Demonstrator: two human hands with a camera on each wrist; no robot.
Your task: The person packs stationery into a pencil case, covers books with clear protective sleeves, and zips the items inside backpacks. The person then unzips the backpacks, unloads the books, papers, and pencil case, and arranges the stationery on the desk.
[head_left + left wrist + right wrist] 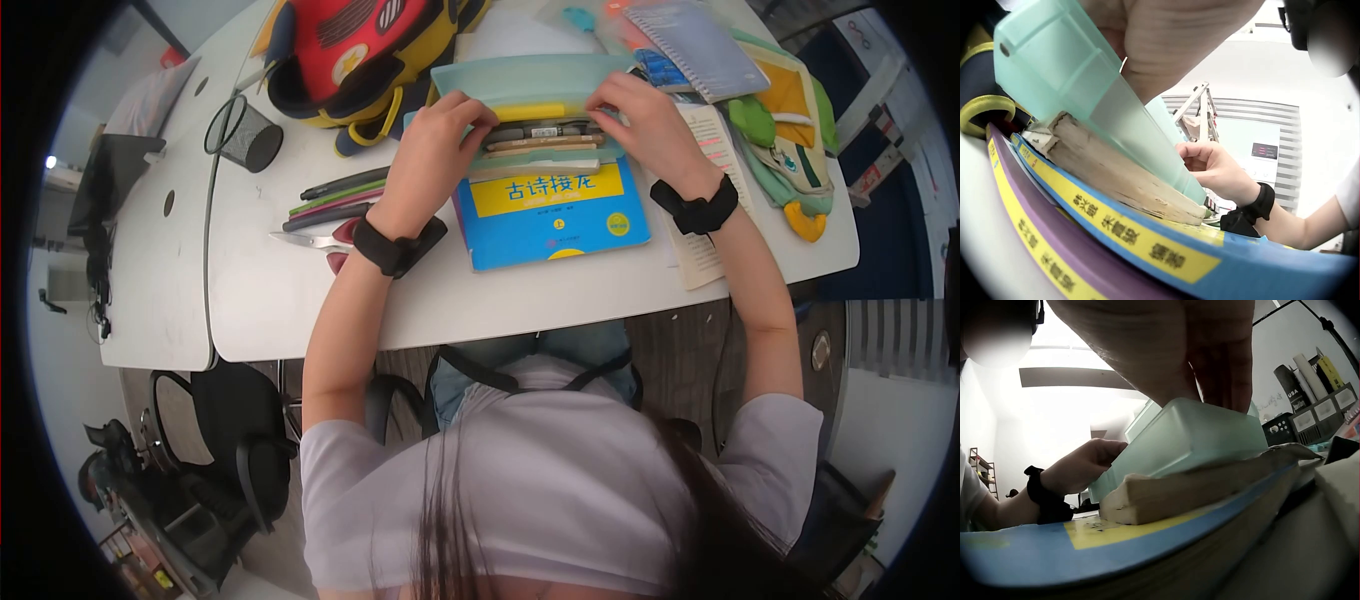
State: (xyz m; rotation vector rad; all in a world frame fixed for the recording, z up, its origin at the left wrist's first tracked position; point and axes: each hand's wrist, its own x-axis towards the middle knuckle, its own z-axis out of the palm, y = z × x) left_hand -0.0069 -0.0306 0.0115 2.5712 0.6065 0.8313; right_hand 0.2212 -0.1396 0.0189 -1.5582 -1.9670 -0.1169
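Observation:
A translucent mint-green pencil case [545, 75] lies with its lid raised, holding several pens [545, 131] and a long yellow item [530, 112]. My left hand [440, 140] grips the case's left end, its fingertips near one end of the yellow item. At the opposite end, my right hand [645, 125] grips the case, fingers bent over the rim. The right wrist view shows these fingers behind the case wall [1210, 437]. Beneath the case is a small book with worn, yellowed pages [1110, 169], on top of a blue and yellow book [550, 225].
Left of the books lie several pens [335, 195] and scissors [315, 240]. Beyond them stand a black mesh cup [250, 140] and a red and yellow bag [360, 60]. On the right are printed sheets [705, 255], a spiral notebook [695, 45] and a green and yellow bag [790, 140].

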